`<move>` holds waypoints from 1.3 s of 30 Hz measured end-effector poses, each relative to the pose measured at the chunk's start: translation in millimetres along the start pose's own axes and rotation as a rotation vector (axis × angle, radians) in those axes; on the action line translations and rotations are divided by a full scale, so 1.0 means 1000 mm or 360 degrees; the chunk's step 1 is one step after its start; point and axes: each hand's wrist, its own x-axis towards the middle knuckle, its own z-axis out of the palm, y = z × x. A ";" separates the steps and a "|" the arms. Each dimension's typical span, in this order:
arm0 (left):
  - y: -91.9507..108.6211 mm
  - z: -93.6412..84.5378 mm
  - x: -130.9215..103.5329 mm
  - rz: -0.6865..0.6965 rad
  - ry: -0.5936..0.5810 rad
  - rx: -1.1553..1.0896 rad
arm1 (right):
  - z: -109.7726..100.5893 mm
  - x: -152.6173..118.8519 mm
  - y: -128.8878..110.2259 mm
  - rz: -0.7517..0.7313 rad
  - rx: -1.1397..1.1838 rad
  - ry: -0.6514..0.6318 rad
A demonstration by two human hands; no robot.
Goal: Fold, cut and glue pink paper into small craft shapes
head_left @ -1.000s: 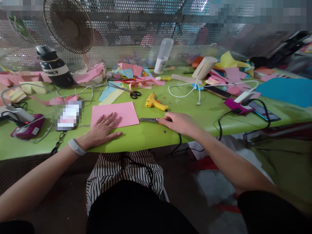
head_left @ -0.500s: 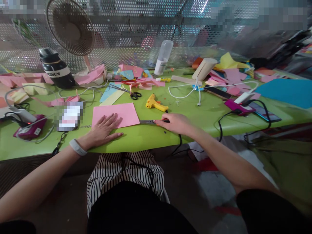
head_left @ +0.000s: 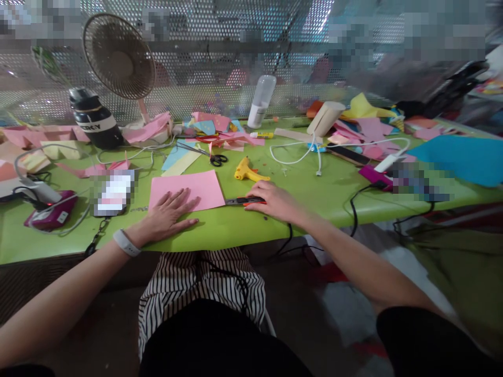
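Note:
A pink sheet of paper (head_left: 204, 187) lies near the front edge of the green table (head_left: 220, 225). My left hand (head_left: 173, 212) is flat on its lower left part, fingers spread. Just right of the paper, my right hand (head_left: 275, 201) has its fingers around the rear of a black and red utility knife (head_left: 244, 200). The knife lies low along the tabletop, its grey tip at the paper's lower right corner. Part of its handle is hidden by my fingers. Behind that hand sits a yellow glue gun (head_left: 249, 170).
Black-handled scissors (head_left: 218, 159) and paper strips lie behind the pink sheet. A phone (head_left: 115, 193) is left of it. Power strips (head_left: 53, 209) with cables are at both sides. Paper scraps, a black bottle (head_left: 96, 123), a fan (head_left: 120, 57) and a clear bottle (head_left: 261, 102) line the back.
My right hand has shifted slightly, its fingers looser, showing more of the knife's black and red handle. My left hand stays flat on the pink paper. The camera view has tilted slightly.

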 end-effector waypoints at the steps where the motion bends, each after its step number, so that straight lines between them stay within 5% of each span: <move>1: 0.000 0.001 0.000 0.0003 0.0005 0.0002 | 0.001 0.000 0.000 -0.0002 0.0009 0.0021; 39: 0.004 -0.002 -0.001 -0.0009 -0.0020 -0.0071 | 0.010 -0.017 -0.014 0.0030 0.0181 0.0148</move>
